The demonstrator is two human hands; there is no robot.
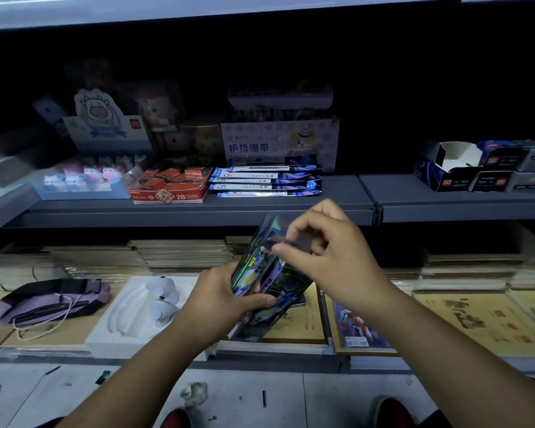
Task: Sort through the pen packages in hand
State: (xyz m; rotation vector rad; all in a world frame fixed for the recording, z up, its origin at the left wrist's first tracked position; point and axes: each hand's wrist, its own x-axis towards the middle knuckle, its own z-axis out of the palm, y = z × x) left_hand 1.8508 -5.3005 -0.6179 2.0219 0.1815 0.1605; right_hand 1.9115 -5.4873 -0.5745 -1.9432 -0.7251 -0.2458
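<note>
While a purple pouch (51, 299) and a white tray (142, 307) lie at left on the lower shelf (291, 350), the left hand (220, 299) grips a stack of shiny card packs (267, 279) above that shelf, fingers curled around it. Just right, the right hand (328, 251) pinches the top pack's upper edge.

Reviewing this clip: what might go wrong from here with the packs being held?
1. The left hand grips a fanned stack of shiny holographic card packs only at its lower end; some may slide out.
2. The right hand pinches just the top edge, so a tug could bend a pack or spill them onto the yellow paper booklets below.
</note>
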